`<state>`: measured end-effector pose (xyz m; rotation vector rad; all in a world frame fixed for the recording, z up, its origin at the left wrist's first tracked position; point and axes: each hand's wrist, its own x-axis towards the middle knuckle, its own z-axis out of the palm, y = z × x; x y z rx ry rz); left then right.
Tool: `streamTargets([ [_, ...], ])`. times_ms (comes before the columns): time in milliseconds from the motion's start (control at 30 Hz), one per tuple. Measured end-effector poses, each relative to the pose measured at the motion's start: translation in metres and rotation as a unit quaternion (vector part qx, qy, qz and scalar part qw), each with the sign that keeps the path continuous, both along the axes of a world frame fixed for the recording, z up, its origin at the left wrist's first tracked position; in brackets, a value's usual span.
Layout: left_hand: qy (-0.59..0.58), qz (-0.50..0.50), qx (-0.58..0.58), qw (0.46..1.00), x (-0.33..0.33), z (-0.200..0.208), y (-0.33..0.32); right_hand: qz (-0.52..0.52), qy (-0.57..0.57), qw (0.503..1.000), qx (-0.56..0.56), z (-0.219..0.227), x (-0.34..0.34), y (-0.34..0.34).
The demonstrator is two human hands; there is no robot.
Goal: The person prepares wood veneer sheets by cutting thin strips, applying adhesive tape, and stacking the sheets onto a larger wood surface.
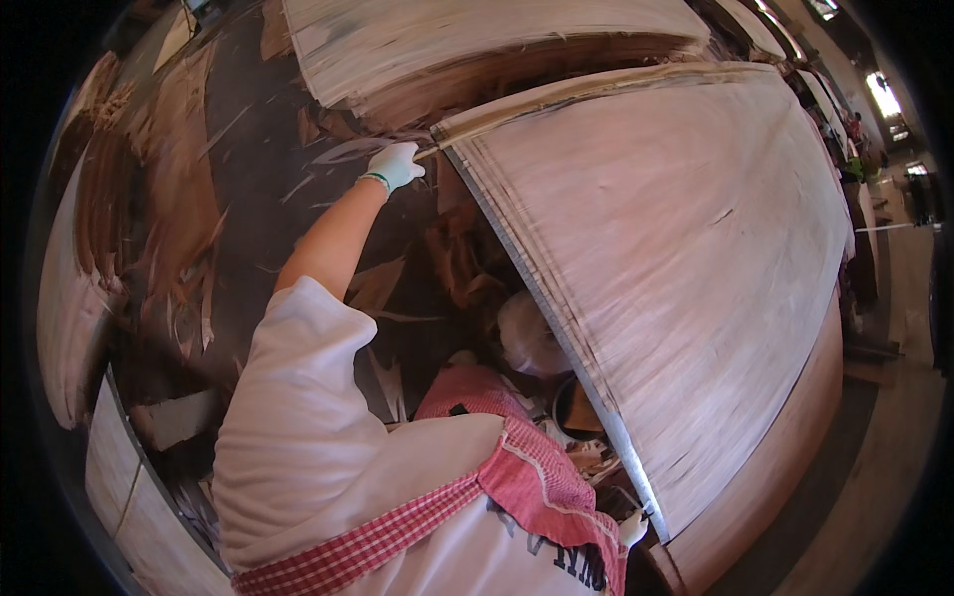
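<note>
My left hand, in a white glove with a green cuff, reaches far forward. Its fingers are closed around the end of a thin wooden strip at the far left corner of a large pale wood veneer sheet. Layered edges show along the sheet's left side, beside a long straight grey edge. Low in the view, my gloved right hand is at the near corner of that edge. My red checked apron partly covers it, and its finger closure is unclear.
Another stack of veneer lies beyond. Torn veneer scraps litter the dark floor at left. Below the sheet's left side are a round whitish object and a dark-rimmed container. Pale boards lie at lower left.
</note>
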<state>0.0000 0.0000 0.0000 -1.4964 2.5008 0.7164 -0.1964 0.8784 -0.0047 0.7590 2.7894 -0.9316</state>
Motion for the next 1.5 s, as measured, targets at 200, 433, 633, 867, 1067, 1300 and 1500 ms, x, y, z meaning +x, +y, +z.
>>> streamTargets([
  [200, 0.136, -0.052, -0.102, 0.984, 0.035, -0.017, -0.014, 0.062, 0.007, 0.983, -0.171, -0.031, 0.013, 0.005],
  [433, 0.11, -0.077, -0.254, 0.958, -0.001, -0.001, 0.022, 0.161, -0.052, 0.985, 0.036, -0.037, 0.082, -0.056],
  [633, 0.329, -0.212, -0.17, 0.904, -0.053, 0.026, 0.178, 0.077, -0.116, 0.984, -0.109, -0.049, 0.14, -0.067],
  [867, 0.361, -0.376, 0.142, 0.841, -0.053, -0.021, 0.394, 0.076, -0.064, 0.995, -0.008, -0.065, 0.149, -0.028],
  [1067, 0.271, -0.559, 0.233, 0.748, -0.068, 0.003, 0.471, -0.221, -0.019, 0.969, 0.112, -0.029, 0.28, 0.078],
  [1300, 0.218, -0.623, 0.226, 0.716, -0.12, 0.035, 0.576, -0.524, -0.187, 0.8, 0.224, 0.002, 0.42, 0.129],
  [1500, 0.214, -0.713, 0.243, 0.621, -0.111, 0.058, 0.707, -0.496, -0.202, 0.833, 0.138, -0.04, 0.456, 0.147],
])
